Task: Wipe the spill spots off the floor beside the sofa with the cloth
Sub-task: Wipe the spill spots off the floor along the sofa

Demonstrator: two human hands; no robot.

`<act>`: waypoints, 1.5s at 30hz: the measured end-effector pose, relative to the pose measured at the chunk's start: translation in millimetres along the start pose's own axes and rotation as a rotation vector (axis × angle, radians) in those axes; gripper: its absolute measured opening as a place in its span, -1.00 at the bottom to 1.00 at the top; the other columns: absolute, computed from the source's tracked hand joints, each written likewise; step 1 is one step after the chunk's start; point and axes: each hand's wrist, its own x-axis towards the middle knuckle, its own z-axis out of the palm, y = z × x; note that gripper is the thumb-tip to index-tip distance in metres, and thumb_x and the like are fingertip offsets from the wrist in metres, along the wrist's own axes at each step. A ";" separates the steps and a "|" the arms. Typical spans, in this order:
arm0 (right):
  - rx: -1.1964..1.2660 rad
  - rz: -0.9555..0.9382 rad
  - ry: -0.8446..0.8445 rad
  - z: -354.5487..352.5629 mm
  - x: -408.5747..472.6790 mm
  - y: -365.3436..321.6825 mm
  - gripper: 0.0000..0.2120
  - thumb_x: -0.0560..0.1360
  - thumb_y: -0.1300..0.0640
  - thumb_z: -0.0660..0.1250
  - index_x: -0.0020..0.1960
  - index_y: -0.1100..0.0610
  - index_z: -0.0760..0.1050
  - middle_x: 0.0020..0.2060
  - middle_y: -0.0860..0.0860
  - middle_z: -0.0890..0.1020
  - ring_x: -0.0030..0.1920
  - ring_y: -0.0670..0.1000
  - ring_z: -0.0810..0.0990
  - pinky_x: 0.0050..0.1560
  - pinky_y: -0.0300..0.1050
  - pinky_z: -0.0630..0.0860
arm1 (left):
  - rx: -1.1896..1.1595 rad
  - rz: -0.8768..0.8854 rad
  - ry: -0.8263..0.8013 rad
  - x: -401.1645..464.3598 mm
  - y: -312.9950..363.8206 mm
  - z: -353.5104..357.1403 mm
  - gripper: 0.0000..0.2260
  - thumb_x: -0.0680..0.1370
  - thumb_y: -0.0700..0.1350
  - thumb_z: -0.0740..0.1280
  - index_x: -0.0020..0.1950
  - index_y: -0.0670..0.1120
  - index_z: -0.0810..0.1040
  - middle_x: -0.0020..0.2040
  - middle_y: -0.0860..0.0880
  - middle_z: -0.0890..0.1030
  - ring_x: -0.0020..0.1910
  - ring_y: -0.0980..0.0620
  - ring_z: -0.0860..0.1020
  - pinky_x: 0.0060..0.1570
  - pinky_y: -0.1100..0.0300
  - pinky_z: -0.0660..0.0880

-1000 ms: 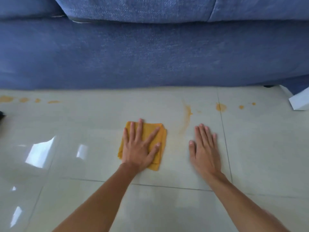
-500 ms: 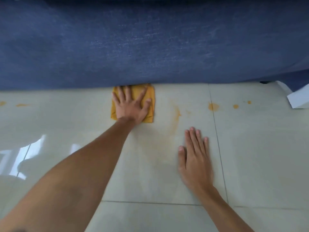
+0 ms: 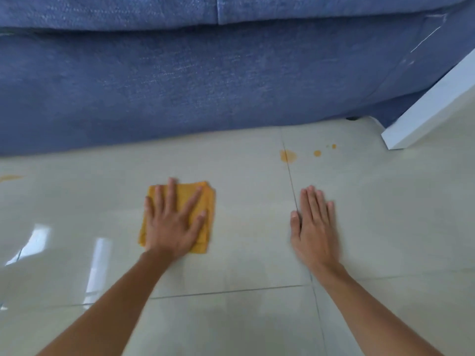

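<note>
A folded orange cloth [image 3: 209, 201] lies flat on the pale tiled floor [image 3: 244, 253] in front of the blue sofa [image 3: 205, 80]. My left hand [image 3: 174, 222] presses down on it, palm flat and fingers spread, covering most of it. My right hand [image 3: 314, 227] rests flat on the bare tile to the right, fingers together, holding nothing. An orange spill spot [image 3: 288, 155] sits on a tile joint beyond my right hand, with smaller drops [image 3: 317, 153] to its right. Another orange smear [image 3: 10, 177] shows at the far left edge.
A white board-like edge [image 3: 431, 104] slants down to the floor at the right, beside the sofa's corner. A small dark sofa foot [image 3: 352, 118] shows under the sofa. Window glare reflects on the tiles at the lower left.
My left hand has pulled the cloth back from the sofa's base toward me. The long orange streak between my hands is gone. My right hand stays flat on the floor.
</note>
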 end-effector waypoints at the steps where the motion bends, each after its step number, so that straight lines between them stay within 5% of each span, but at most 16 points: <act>1: -0.006 0.006 0.009 1.9 0.8 -0.4 -0.44 0.60 0.01 -0.04 0.53 0.24 0.19 0.54 0.15 0.24 0.56 0.12 0.17 0.53 0.20 0.09 | -0.009 -0.081 -0.003 13.3 -12.8 -1.8 -0.43 0.51 0.36 -0.11 0.53 0.38 -0.05 0.63 -0.13 -0.01 0.58 -0.32 -0.01 0.50 -0.30 -0.07; 7: 0.006 0.009 0.047 5.6 -0.4 -2.2 -0.45 0.61 0.02 -0.03 0.53 0.25 0.21 0.54 0.15 0.23 0.57 0.12 0.14 0.54 0.21 0.09 | -0.037 -0.222 -0.001 107.8 10.4 -15.1 -0.45 0.54 0.35 -0.13 0.54 0.36 -0.12 0.63 -0.15 -0.14 0.57 -0.33 -0.15 0.49 -0.33 -0.17; 11: 0.046 -0.023 0.086 6.1 1.1 0.4 -0.47 0.61 0.05 0.02 0.51 0.27 0.24 0.53 0.16 0.26 0.56 0.12 0.17 0.53 0.21 0.12 | -0.019 0.008 -0.034 150.0 119.7 -13.3 -0.42 0.51 0.36 -0.18 0.55 0.33 -0.11 0.63 -0.18 -0.12 0.57 -0.33 -0.19 0.47 -0.35 -0.23; 15: 0.380 0.046 0.157 -3.8 3.4 9.5 -0.48 0.60 0.09 0.06 0.50 0.30 0.24 0.52 0.16 0.28 0.56 0.07 0.17 0.55 0.14 0.10 | -0.010 0.314 -0.066 107.8 209.3 -5.0 -0.44 0.54 0.35 -0.11 0.55 0.33 -0.01 0.63 -0.15 -0.12 0.58 -0.33 -0.15 0.46 -0.36 -0.19; 20: 0.158 0.134 0.201 -14.4 8.0 47.4 -0.51 0.59 0.09 0.05 0.44 0.30 0.35 0.44 0.19 0.42 0.50 0.17 0.31 0.51 0.22 0.17 | 0.016 0.494 -0.022 15.1 172.1 5.8 -0.46 0.56 0.35 -0.02 0.54 0.35 0.01 0.64 -0.12 -0.06 0.59 -0.29 -0.08 0.48 -0.32 -0.06; 26: -0.007 0.125 0.098 -10.1 3.3 48.4 -0.49 0.58 0.08 0.04 0.46 0.28 0.32 0.48 0.19 0.37 0.51 0.18 0.29 0.50 0.24 0.18 | 0.033 0.123 -0.006 24.5 62.6 -0.6 -0.44 0.53 0.36 -0.07 0.54 0.37 -0.02 0.64 -0.10 -0.01 0.58 -0.30 0.01 0.50 -0.28 -0.02; 32: 0.004 0.133 0.136 -6.4 2.9 48.0 -0.49 0.58 0.09 0.04 0.46 0.30 0.33 0.48 0.20 0.36 0.52 0.18 0.28 0.48 0.26 0.20 | 0.002 -0.052 -0.019 127.2 97.2 -13.4 -0.45 0.54 0.36 -0.13 0.53 0.37 -0.13 0.63 -0.14 -0.10 0.58 -0.31 -0.12 0.49 -0.31 -0.14; 39: 0.403 0.173 0.269 -23.6 5.9 62.4 -0.50 0.61 0.08 0.05 0.49 0.26 0.29 0.52 0.11 0.30 0.55 0.03 0.22 0.55 0.01 0.12 | 0.037 0.397 -0.063 142.6 290.3 -4.4 -0.43 0.52 0.36 -0.20 0.55 0.34 -0.12 0.63 -0.14 -0.17 0.58 -0.29 -0.20 0.47 -0.33 -0.21; 42: 0.276 0.257 0.359 -32.8 19.7 98.1 -0.54 0.60 0.10 0.07 0.40 0.28 0.41 0.43 0.16 0.45 0.47 0.15 0.36 0.49 0.14 0.23 | 0.051 0.574 -0.052 92.3 291.9 2.5 -0.45 0.54 0.36 -0.16 0.54 0.35 -0.11 0.63 -0.12 -0.17 0.58 -0.28 -0.18 0.49 -0.31 -0.17; 45: 0.127 0.323 0.267 -31.0 27.4 131.1 -0.51 0.57 0.06 0.05 0.40 0.28 0.42 0.40 0.19 0.48 0.44 0.20 0.39 0.47 0.21 0.24 | 0.056 0.620 -0.019 48.1 235.2 7.3 -0.46 0.55 0.36 -0.09 0.54 0.37 -0.05 0.64 -0.09 -0.11 0.60 -0.25 -0.11 0.50 -0.29 -0.07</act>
